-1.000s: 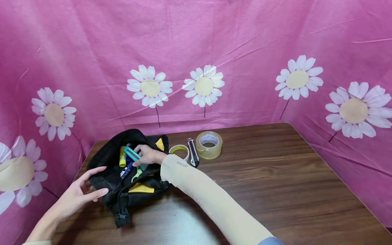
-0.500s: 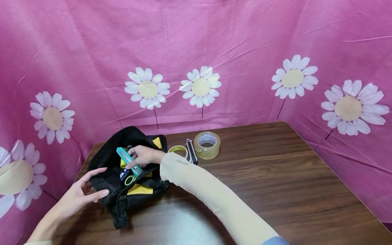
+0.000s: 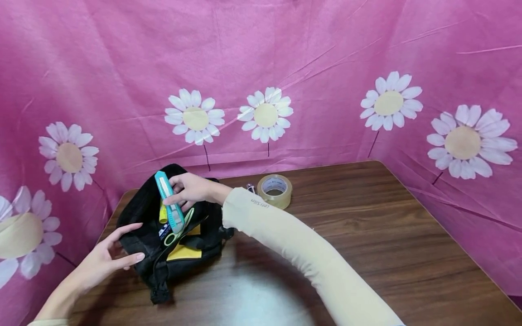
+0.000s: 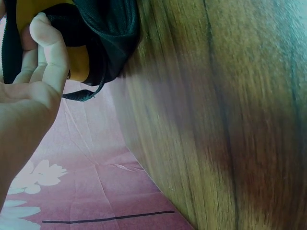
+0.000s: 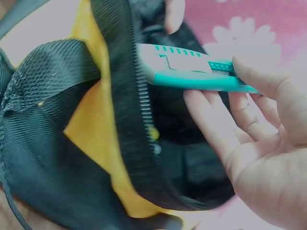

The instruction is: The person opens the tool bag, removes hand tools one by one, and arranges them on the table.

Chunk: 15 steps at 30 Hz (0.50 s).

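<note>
A black tool bag (image 3: 179,269) with yellow panels lies with its zippered mouth open at the left of the table. My left hand (image 3: 103,256) holds its near-left edge, thumb and fingers spread about the fabric. Over the opening, my right hand (image 3: 191,189) pinches a teal utility knife (image 3: 169,203), tilted with one end up. In the right wrist view the knife (image 5: 187,72) lies between thumb and fingers, its far end at the zipper. Inside the bag show a yellow tube (image 3: 163,214), a blue pen-like item (image 3: 164,230) and green-handled scissors (image 3: 169,239), partly covered.
A roll of clear packing tape (image 3: 281,192) stands behind the right sleeve. The tip of a second cutter (image 3: 250,187) pokes out beside it. The wooden table (image 3: 367,217) is bounded by a pink flowered curtain (image 3: 326,54) at the back and sides.
My right hand has raised the teal utility knife and turned it steeper, uncovering more of the scissors. The right forearm now hides the smaller tape roll. My left hand stays put.
</note>
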Available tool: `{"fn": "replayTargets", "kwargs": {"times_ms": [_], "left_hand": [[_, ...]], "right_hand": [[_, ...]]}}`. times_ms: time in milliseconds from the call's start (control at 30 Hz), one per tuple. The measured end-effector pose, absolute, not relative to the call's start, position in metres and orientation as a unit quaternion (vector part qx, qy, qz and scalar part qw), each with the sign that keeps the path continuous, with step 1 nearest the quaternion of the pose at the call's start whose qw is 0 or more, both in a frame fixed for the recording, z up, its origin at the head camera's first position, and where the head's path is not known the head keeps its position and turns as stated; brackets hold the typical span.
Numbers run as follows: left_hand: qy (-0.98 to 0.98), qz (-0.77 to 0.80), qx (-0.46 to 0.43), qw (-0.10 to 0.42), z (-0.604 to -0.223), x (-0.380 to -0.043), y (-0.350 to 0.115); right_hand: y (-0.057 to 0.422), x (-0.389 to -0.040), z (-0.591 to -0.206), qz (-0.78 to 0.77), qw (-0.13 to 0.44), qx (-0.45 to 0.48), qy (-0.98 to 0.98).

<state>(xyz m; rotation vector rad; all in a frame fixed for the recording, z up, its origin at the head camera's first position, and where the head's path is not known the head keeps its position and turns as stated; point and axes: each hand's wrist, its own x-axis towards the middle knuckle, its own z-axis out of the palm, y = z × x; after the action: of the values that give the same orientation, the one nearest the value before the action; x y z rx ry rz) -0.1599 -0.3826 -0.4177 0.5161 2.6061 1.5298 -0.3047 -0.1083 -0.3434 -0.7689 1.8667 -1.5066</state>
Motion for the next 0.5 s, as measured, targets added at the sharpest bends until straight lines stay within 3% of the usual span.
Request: {"fn": "replayTargets", "kwargs": {"times_ms": [500], "left_hand": [[0.856, 0.490, 0.159, 0.044, -0.421, -0.159, -0.384]], "right_hand": [[-0.012, -0.288, -0.275, -0.570, 0.271, -0.325, 0.704]]}}
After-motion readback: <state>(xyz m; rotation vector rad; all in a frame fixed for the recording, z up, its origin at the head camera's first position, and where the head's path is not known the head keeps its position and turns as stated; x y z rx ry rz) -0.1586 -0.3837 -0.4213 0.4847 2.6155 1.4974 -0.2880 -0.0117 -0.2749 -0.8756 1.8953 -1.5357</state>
